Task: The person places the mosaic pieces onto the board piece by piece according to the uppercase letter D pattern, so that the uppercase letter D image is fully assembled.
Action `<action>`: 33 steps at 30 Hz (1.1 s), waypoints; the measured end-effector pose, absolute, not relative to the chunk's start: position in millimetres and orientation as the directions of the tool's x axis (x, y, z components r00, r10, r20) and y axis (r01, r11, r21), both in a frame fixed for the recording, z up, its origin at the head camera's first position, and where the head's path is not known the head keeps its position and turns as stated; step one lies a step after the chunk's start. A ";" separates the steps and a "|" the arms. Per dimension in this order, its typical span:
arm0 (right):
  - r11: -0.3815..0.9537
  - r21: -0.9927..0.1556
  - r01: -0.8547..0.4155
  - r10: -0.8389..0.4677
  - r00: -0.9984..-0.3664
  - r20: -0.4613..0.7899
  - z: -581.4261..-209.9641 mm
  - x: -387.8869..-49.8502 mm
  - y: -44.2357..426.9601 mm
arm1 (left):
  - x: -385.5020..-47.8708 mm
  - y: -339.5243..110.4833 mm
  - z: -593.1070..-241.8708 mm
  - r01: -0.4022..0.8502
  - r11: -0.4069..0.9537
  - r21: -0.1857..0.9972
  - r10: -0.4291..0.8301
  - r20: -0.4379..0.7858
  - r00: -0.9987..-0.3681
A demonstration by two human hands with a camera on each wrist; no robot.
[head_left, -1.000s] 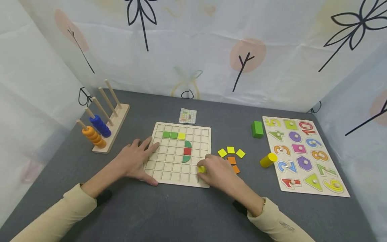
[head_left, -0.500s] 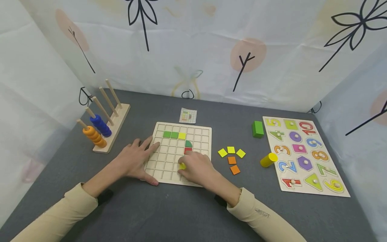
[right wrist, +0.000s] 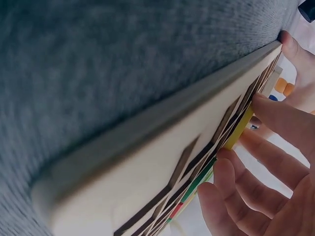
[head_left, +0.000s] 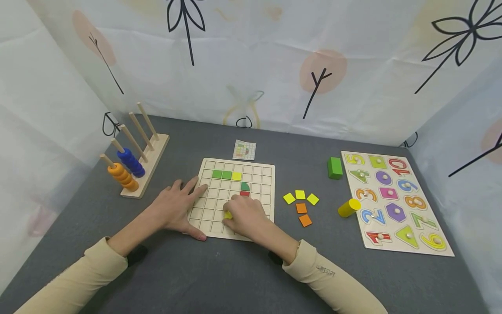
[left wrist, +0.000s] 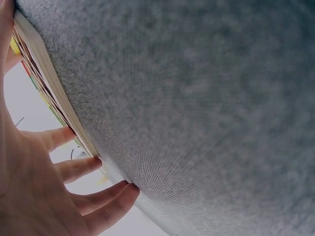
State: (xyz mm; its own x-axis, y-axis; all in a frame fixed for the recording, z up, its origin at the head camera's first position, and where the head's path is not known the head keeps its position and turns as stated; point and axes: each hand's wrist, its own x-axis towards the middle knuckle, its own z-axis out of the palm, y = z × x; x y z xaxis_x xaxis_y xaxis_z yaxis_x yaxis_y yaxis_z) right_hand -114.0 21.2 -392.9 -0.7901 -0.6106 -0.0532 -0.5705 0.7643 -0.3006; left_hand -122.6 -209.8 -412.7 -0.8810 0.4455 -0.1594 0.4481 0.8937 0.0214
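My right hand [head_left: 248, 214] pinches a yellow square tile [head_left: 228, 214] over the lower middle of the wooden grid board [head_left: 262, 174]. In the right wrist view, thumb and fingers hold that yellow tile [right wrist: 241, 127] low against the board's cells. My left hand [head_left: 174, 211] lies spread along the board's left side, its fingertips and thumb touching the edge. Two green square tiles [head_left: 221, 175] and a yellow one [head_left: 236, 175] sit in a row near the top. Below them are a green rounded piece [head_left: 245, 186] and a red tile [head_left: 245, 193], partly covered by my right hand.
Loose yellow tiles [head_left: 300, 194] and orange tiles [head_left: 305, 220] lie right of the board. A small pattern card [head_left: 244, 150] lies behind it. Further right are a green block [head_left: 334, 168], a yellow cylinder [head_left: 348, 208] and a number puzzle [head_left: 392, 244]. A peg stacker [head_left: 157, 150] stands left.
My right hand has slid left across the board with the yellow tile, from its lower right to its lower middle. The left hand has stayed in place.
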 end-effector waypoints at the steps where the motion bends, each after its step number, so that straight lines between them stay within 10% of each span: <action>1: 0.766 -0.301 -0.569 -0.609 -0.791 -0.055 -393.0 -114.2 21.1 | -122.5 -209.9 -412.5 0.448 0.894 0.021 0.445 -0.159 -0.881; 33: 0.743 -0.361 -0.564 -0.619 -0.784 -0.051 -391.5 -114.9 27.1 | -126.6 -219.0 -415.3 0.459 0.887 0.048 0.460 -0.154 -0.874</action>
State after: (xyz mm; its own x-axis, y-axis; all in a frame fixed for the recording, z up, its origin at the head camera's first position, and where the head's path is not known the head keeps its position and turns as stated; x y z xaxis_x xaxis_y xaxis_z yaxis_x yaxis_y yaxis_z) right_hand -114.9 27.1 -391.5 -0.7835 -0.6193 -0.0506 -0.5637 0.7427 -0.3613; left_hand -126.6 -219.0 -415.3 -0.8742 0.4604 -0.1543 0.4589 0.8872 0.0476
